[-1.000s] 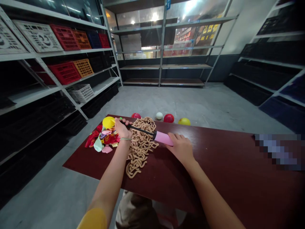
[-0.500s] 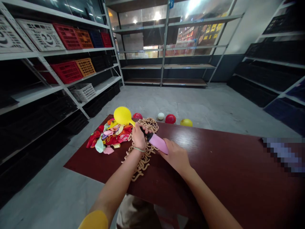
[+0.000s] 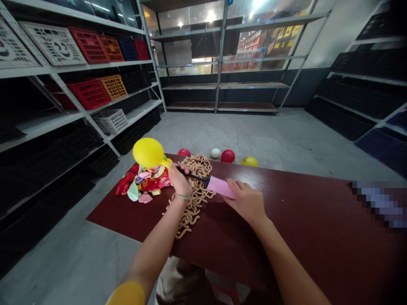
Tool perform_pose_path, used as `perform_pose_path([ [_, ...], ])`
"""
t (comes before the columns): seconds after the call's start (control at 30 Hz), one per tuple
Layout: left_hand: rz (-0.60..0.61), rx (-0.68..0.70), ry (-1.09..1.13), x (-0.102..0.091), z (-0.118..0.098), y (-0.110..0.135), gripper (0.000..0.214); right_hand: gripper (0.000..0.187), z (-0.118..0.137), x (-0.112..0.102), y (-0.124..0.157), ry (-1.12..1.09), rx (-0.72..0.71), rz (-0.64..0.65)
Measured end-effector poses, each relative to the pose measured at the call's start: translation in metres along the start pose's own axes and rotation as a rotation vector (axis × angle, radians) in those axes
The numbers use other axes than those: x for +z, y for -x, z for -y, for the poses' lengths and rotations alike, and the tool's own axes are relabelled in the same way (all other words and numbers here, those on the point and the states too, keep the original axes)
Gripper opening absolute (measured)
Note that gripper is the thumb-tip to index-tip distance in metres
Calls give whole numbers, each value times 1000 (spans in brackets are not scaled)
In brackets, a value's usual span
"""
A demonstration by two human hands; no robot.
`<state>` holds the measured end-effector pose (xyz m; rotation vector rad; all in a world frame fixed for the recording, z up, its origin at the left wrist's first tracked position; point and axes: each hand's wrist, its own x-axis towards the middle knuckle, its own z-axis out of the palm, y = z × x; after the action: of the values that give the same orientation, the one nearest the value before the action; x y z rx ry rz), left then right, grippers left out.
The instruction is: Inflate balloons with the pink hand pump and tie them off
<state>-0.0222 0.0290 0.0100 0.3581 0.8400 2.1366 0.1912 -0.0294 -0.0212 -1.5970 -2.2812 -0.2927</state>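
Observation:
My left hand (image 3: pixel 179 178) is closed around the black front end of a hand pump and the neck of a yellow balloon (image 3: pixel 148 152), which swells out to the left above the table. My right hand (image 3: pixel 248 200) grips the pump's pink barrel (image 3: pixel 220 187). A short length of black rod shows between the two hands. Under the pump lies a heap of tan string-like balloons (image 3: pixel 193 186). A pile of flat coloured balloons (image 3: pixel 143 182) lies just left of my left hand.
The dark red table (image 3: pixel 302 220) stretches to the right. Beyond its far edge, on the grey floor, sit small inflated balloons: red (image 3: pixel 227 156), white (image 3: pixel 216 153), yellow (image 3: pixel 249 161). Shelving with red, orange and white crates (image 3: pixel 89 91) lines the left wall.
The pump was pushed together and has now been drawn out again, my right hand moving right. The yellow balloon has grown larger over the second.

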Motion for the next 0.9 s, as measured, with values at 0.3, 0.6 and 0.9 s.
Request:
perform_pose_path([
  [0.3, 58, -57, -45, -5, 1, -3, 19, 47, 5, 4, -3, -67, -27, 20],
  [0.6, -96, 64, 24, -15, -20, -37, 14, 45, -15, 8, -1, -17, -60, 16],
  [0.9, 161, -57, -47, 4, 10, 10, 21, 50, 35, 12, 2, -117, 84, 36],
])
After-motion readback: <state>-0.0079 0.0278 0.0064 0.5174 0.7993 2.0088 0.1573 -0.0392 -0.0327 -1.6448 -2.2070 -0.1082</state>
